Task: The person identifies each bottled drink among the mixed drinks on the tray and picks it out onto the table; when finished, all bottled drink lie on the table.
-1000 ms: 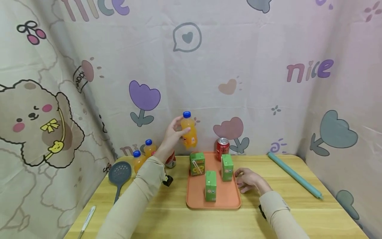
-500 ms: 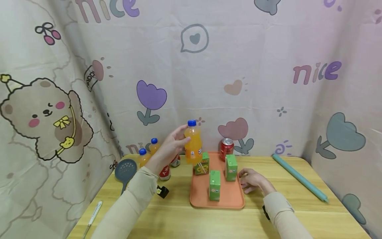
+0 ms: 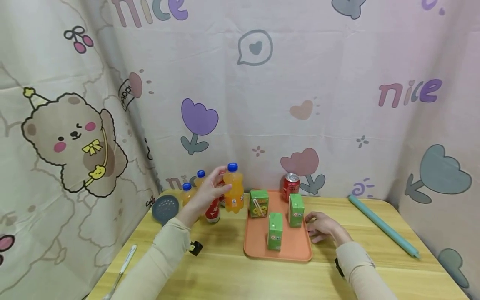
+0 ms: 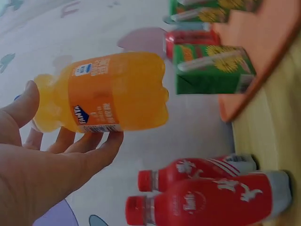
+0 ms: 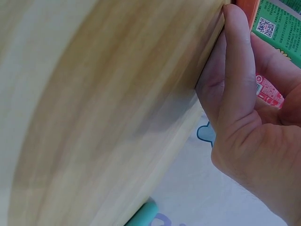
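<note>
An orange Fanta bottle (image 3: 234,191) with a blue cap is gripped near its neck by my left hand (image 3: 208,193), upright and just left of the tray. In the left wrist view the label of the Fanta bottle (image 4: 101,94) faces the camera. On the orange tray (image 3: 256,246) stand three green juice boxes, one back left (image 3: 258,204), one in front (image 3: 275,233) and one at right (image 3: 296,210), plus a red can (image 3: 291,187) at the back. Beside the tray's right rim rests my right hand (image 3: 323,227), fingers loosely bent, fingertips right at the rim.
Left of the Fanta bottle are red-labelled bottles (image 4: 221,200) and two more orange bottles (image 3: 187,192), partly behind my left arm. A grey slotted turner (image 3: 165,209) and a white-handled utensil (image 3: 128,258) lie at left. A teal rod (image 3: 384,227) lies at right; patterned curtains border the table.
My left hand has lowered the Fanta bottle and carried it from over the back-left juice box to left of the tray. My right hand stays by the rim. The head view has turned leftward.
</note>
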{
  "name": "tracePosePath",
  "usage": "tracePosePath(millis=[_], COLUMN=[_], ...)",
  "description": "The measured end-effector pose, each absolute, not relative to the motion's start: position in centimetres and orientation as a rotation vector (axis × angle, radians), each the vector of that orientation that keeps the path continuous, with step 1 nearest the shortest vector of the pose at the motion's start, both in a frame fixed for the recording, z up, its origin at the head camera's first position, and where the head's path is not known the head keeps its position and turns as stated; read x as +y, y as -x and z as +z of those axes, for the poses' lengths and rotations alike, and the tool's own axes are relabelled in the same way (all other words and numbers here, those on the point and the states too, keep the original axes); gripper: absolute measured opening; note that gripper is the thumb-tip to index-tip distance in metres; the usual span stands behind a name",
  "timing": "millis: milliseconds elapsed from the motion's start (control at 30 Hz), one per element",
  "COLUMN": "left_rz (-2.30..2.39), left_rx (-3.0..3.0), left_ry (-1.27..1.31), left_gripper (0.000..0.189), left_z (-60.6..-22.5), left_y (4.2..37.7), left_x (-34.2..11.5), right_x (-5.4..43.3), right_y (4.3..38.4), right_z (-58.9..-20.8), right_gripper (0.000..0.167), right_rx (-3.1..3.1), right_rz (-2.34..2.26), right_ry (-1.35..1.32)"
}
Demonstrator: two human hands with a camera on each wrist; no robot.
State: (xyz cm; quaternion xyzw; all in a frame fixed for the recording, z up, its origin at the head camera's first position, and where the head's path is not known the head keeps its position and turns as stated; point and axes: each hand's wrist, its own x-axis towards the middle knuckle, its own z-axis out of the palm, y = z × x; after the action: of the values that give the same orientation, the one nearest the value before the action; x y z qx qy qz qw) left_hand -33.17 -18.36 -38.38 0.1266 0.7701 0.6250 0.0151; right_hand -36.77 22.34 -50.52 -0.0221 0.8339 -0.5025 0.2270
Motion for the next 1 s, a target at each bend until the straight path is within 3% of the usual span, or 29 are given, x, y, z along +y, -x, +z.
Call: tracePosePath(millis=[300, 667, 1000], left_rz=[1.901, 1.767, 1.725], left_rx=[2.552, 2.859, 2.856], left_ry=[-0.602, -0.324, -0.3], left_gripper=[0.055, 0.054, 0.05], left_z=[-41.0, -45.1, -47.2], left_y=[33.1, 34.3, 35.0], left_x=[-17.3, -16.1, -16.1], right_x=[23.0, 22.9, 22.9], right_y=[37.0, 37.0, 36.9], right_z=[-50.5, -50.7, -50.5], right_gripper=[0.037, 0.038, 0.036], right_rx=[2.28, 2.285, 2.299], right_rz=[-1.398, -1.401, -1.399], right_ry=[0.086, 0.058, 0.046])
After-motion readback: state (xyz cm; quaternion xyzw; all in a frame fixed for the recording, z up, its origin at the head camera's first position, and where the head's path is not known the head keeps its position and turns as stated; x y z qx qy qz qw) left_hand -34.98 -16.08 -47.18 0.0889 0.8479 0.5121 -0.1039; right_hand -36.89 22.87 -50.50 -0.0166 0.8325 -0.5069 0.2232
